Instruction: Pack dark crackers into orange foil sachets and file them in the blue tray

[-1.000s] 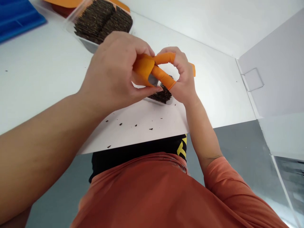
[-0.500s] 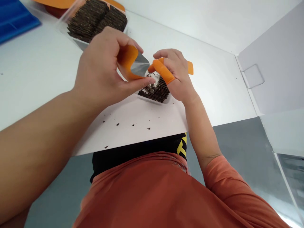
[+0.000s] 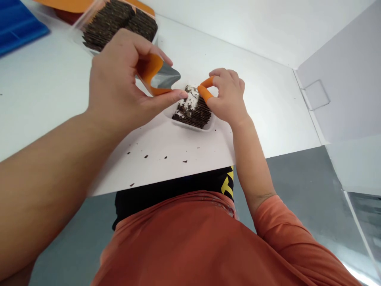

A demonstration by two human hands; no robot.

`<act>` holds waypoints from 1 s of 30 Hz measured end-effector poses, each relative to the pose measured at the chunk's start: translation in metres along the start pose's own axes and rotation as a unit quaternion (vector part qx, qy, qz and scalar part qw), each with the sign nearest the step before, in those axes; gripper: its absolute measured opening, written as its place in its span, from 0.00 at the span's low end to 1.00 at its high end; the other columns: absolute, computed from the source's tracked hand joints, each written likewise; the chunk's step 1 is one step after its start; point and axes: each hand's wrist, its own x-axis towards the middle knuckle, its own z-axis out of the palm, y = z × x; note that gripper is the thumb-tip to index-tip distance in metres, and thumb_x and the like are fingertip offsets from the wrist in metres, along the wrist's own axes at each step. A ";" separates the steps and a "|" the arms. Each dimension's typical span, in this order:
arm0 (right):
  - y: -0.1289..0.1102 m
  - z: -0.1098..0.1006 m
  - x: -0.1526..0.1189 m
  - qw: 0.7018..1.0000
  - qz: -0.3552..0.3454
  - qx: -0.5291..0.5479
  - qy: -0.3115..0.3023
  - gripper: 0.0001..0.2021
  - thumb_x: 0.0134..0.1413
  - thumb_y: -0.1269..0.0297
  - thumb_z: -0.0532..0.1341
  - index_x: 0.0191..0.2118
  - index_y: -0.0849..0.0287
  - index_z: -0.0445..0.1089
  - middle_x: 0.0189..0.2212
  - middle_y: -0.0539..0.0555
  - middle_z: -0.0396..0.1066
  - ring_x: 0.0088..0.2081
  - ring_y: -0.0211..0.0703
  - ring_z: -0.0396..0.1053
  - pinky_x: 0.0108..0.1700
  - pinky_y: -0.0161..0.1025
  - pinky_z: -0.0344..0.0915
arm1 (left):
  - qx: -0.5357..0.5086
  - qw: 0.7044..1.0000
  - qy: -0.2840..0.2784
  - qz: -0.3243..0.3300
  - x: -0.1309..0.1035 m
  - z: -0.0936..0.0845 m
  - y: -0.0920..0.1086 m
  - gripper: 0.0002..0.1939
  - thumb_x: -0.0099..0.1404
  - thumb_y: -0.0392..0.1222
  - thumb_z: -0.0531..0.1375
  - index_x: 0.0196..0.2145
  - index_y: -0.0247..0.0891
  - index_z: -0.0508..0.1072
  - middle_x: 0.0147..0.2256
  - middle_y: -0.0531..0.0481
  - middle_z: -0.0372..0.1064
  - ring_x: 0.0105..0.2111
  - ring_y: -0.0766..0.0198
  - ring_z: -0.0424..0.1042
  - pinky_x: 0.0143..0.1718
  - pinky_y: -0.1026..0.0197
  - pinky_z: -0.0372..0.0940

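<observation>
My left hand (image 3: 116,79) is closed round an orange pouch (image 3: 151,73). The pouch's silver-lined mouth gapes towards the right. Just beyond my left thumb tip, a clear plastic tray (image 3: 190,128) holds a row of thin dark brown slices (image 3: 204,113), with white tray bottom and dark crumbs showing on its left part. My right hand (image 3: 228,93) wears orange finger cots on thumb and forefinger. Their tips are brought together at the upper edge of the row; whether a slice is between them I cannot make out.
A larger clear tub (image 3: 77,31) packed with similar dark slices stands at the back left. Orange sheets or pouches (image 3: 67,4) lie behind it, and a blue tray (image 3: 20,29) is at the far left. Dark flakes (image 3: 145,156) dot the white table near its front edge.
My right hand has moved away from the pouch mouth, and its fingertips are at the slices in the tray. My left hand has shifted slightly left with the pouch.
</observation>
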 end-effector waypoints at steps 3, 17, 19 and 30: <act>0.005 -0.001 0.001 1.000 0.008 0.002 -0.002 0.10 0.70 0.57 0.62 0.39 0.51 0.80 0.62 0.58 0.77 0.72 0.65 0.65 0.79 0.71 0.52 | -0.009 1.000 -0.009 0.001 0.001 -0.001 0.003 0.41 0.64 0.78 0.68 0.53 0.36 0.80 0.46 0.47 0.73 0.44 0.61 0.68 0.51 0.57 0.67; 0.014 -0.005 0.000 0.997 0.053 -0.012 -0.047 0.07 0.61 0.53 0.72 0.40 0.47 0.85 0.70 0.58 0.72 0.80 0.70 0.55 0.83 0.77 0.37 | -0.013 0.999 -0.045 -0.007 0.002 0.000 0.001 0.35 0.64 0.71 0.72 0.52 0.36 0.77 0.45 0.45 0.70 0.45 0.58 0.67 0.58 0.49 0.67; 0.014 -0.006 0.000 0.997 0.047 -0.033 -0.048 0.06 0.63 0.54 0.71 0.40 0.48 0.84 0.68 0.58 0.73 0.79 0.69 0.57 0.83 0.78 0.39 | -0.008 0.999 -0.044 -0.009 0.003 0.001 -0.002 0.37 0.65 0.73 0.71 0.52 0.36 0.76 0.46 0.45 0.70 0.46 0.57 0.67 0.60 0.47 0.67; 0.020 -0.004 0.007 0.996 0.074 -0.038 0.017 0.05 0.68 0.58 0.69 0.41 0.53 0.80 0.66 0.59 0.75 0.74 0.63 0.63 0.80 0.72 0.49 | -0.009 0.995 -0.092 0.026 0.012 0.015 -0.039 0.61 0.39 0.88 0.72 0.56 0.37 0.74 0.48 0.46 0.66 0.49 0.53 0.67 0.60 0.33 0.67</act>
